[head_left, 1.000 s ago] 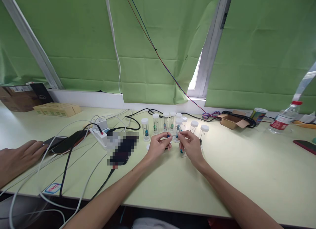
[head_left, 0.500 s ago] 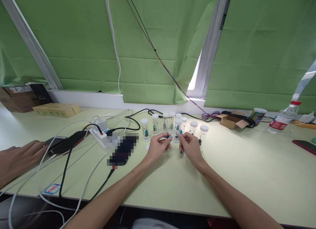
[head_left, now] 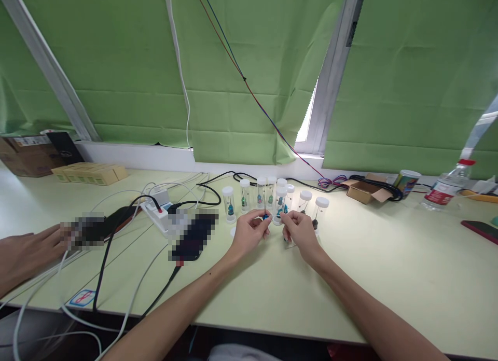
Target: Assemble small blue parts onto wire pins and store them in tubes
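Observation:
My left hand [head_left: 249,233] is closed in a pinch on a small blue piece [head_left: 266,216] with a thin dark stem standing up from it. Facing it, my right hand [head_left: 300,233] has thumb and forefinger pressed together at the end of a thin strand [head_left: 276,216] that spans the gap between the hands. Its other fingers curl below, and what they hold is unclear. Just behind stand several clear tubes with white caps, among them a left tube [head_left: 229,205] with a blue figure inside and a right tube [head_left: 320,211] with a dark one. A white cap [head_left: 233,231] lies beside my left hand.
To the left are a power strip [head_left: 157,218], a blurred phone [head_left: 196,236] and loose cables. Another person's hand [head_left: 35,249] rests farther left. Behind on the right are an open carton [head_left: 363,191], a can [head_left: 406,182] and a water bottle [head_left: 445,190].
Both hands stay almost in place, with only slight finger shifts. The strand between them looks darker now, and the blue bit under my right hand shows less.

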### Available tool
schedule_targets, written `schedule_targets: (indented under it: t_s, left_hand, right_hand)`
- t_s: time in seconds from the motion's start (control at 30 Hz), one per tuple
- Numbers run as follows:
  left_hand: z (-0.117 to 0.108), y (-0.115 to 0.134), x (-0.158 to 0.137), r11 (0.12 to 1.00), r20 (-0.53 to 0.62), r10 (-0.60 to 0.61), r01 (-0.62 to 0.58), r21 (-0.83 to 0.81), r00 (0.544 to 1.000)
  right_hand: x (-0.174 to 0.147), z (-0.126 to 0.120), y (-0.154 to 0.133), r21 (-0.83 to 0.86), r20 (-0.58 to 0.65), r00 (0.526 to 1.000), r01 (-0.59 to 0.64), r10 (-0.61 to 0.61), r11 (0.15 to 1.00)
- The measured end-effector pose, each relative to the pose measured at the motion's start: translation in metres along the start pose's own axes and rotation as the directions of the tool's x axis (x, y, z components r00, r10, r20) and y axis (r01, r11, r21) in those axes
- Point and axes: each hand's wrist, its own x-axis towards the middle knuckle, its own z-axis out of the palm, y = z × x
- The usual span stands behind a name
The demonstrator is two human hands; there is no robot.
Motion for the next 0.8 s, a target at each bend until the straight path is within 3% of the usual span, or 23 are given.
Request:
schedule_targets:
  t_s: [0.37, 0.8]
  left_hand:
    - [-0.0018, -0.0038, 0.0000, 0.994, 0.015, 0.096, -0.097, 0.054, 0.995]
    - [-0.0021, -0.0064, -0.0001, 0.977, 0.021, 0.164, -0.166, 0.136, 0.986]
  right_hand:
    - [0.0034, -0.0039, 0.0035, 0.122, 0.108, 0.990, -0.103, 0.090, 0.987]
    - [0.0014, -0.0024, 0.0012, 0.152, 0.094, 0.991, -0.110, 0.096, 0.982]
